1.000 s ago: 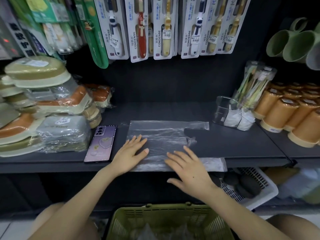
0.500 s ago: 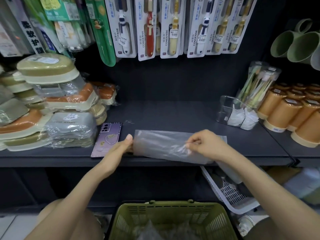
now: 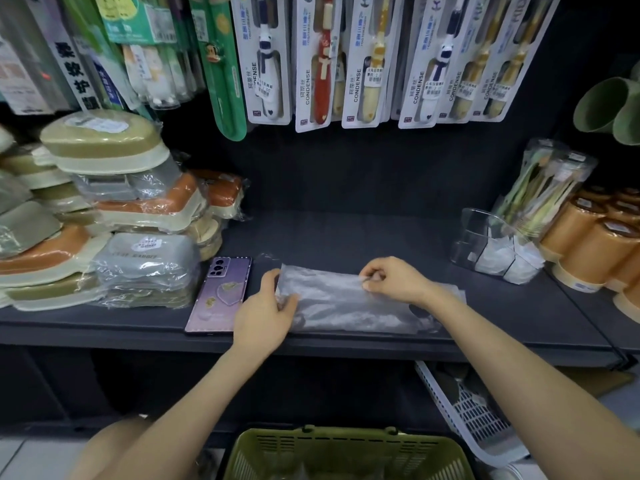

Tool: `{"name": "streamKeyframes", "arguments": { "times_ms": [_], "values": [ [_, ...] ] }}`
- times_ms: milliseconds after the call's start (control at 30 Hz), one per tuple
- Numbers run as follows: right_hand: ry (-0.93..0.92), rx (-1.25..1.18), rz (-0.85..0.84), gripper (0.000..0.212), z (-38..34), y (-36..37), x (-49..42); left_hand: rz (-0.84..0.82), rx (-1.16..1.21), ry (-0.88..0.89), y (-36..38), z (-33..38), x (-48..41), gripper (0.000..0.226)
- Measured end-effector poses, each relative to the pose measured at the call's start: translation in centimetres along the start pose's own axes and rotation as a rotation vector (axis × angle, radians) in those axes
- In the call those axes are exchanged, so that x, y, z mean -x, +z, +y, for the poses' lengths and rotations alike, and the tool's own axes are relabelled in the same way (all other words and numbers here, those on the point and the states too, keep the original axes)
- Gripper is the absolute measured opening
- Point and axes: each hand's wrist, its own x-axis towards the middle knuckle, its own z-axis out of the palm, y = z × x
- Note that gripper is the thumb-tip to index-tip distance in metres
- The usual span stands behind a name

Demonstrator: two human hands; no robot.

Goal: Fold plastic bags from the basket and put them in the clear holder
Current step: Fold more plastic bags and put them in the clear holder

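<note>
A clear plastic bag point(image 3: 349, 304) lies folded lengthwise into a long strip on the dark shelf point(image 3: 346, 237). My left hand point(image 3: 265, 311) pinches the strip's left end between thumb and fingers. My right hand point(image 3: 393, 278) pinches the far edge of the strip near its middle. The clear holder point(image 3: 485, 240) stands at the shelf's right and holds folded white bags. The green basket point(image 3: 346, 452) sits below the shelf at the bottom of the view, with more bags dimly visible inside.
A purple phone point(image 3: 221, 294) lies just left of my left hand. Wrapped soap boxes point(image 3: 114, 216) are stacked at the left. Orange cups point(image 3: 595, 244) and a toothbrush pack point(image 3: 543, 188) crowd the right. A white basket point(image 3: 474, 414) sits under the shelf.
The bag lay flat under both open hands; both hands then pinched it and folded it over into a narrow strip, which now rests on the shelf.
</note>
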Motion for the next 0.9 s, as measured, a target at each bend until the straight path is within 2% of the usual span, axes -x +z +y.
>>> {"name": "streamKeyframes", "arguments": {
  "times_ms": [67, 167, 233, 300, 400, 500, 633, 733, 800, 900],
  "values": [
    [0.015, 0.012, -0.009, 0.013, 0.7, 0.7, -0.3, 0.089, -0.160, 0.051, -0.2, 0.1, -0.3, 0.051],
    [0.023, -0.008, 0.010, 0.012, 1.4, 1.2, -0.6, 0.263, -0.399, 0.318, 0.1, -0.1, -0.6, 0.034],
    [0.009, 0.005, 0.008, 0.013, 1.5, 1.4, -0.6, 0.214, -0.395, 0.485, 0.9, 0.0, -1.0, 0.039],
    [-0.001, 0.010, 0.007, 0.014, 1.6, 1.5, -0.7, 0.066, -0.364, 0.550, 1.7, 0.2, -1.3, 0.052],
    [0.002, -0.010, 0.010, 0.014, 1.9, 1.6, -0.9, -0.243, -0.379, 0.450, 2.2, 0.9, -1.0, 0.091],
    [-0.001, -0.026, 0.011, 0.014, 2.1, 1.5, -1.1, -0.317, -0.447, 0.402, 2.7, 0.7, -0.8, 0.123],
    [0.016, -0.048, 0.018, 0.010, 2.2, 1.2, -1.0, -0.302, -0.435, 0.357, 2.9, 0.4, -0.9, 0.123],
    [0.097, -0.056, 0.089, 0.021, 2.5, 0.6, -0.4, -0.315, -0.464, 0.348, 3.0, 0.6, -0.8, 0.126],
    [0.077, 0.105, 0.213, 0.030, 2.3, 0.4, 0.3, -0.326, -0.479, 0.330, 3.0, 0.7, -0.8, 0.127],
    [-0.114, 0.339, 0.369, 0.038, 0.6, 2.2, 2.0, -0.331, -0.480, 0.314, 3.1, 0.8, -0.8, 0.125]
  ]
}}
